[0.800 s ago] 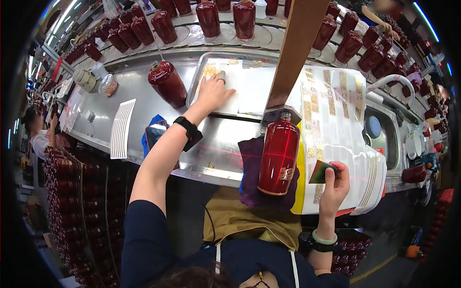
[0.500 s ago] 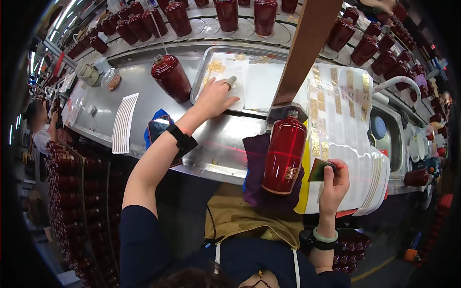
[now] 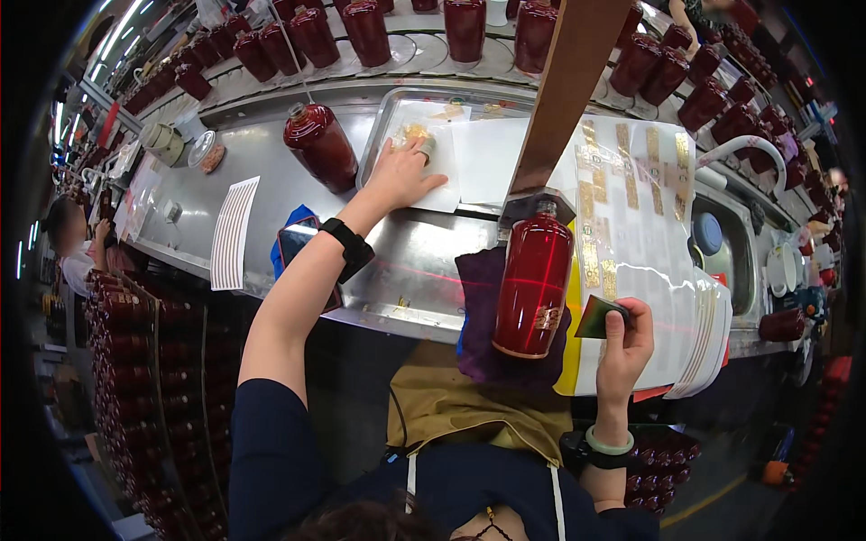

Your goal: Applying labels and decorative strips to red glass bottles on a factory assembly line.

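Note:
My left hand (image 3: pixel 403 176) reaches into a shallow metal tray (image 3: pixel 372 135) at the far middle. Its fingers are stretched out, thumb apart, and the tips touch gold decal pieces (image 3: pixel 417 132) on white paper. A pale cover sits on one finger. My right hand (image 3: pixel 626 347) pinches a flat dark green scraper (image 3: pixel 595 319) between thumb and fingers, just right of a red glass bottle (image 3: pixel 534 288). That bottle lies tilted on a purple cloth (image 3: pixel 478 316), its neck pointing away from me, with a gold decal (image 3: pixel 548 318) low on its right side.
A dark red bottle (image 3: pixel 320 149) stands left of the tray. A brown post (image 3: pixel 564 99) rises behind the tilted bottle. Sheets of gold decals (image 3: pixel 631 198) lie at right, beside a sink (image 3: pixel 741 270). A striped sheet (image 3: pixel 234 233) lies at left. Bottles line a conveyor (image 3: pixel 415 56) behind.
My left hand has shifted slightly left and away from me, onto the gold pieces. The conveyor bottles have moved right. My right hand still holds the scraper in nearly the same place.

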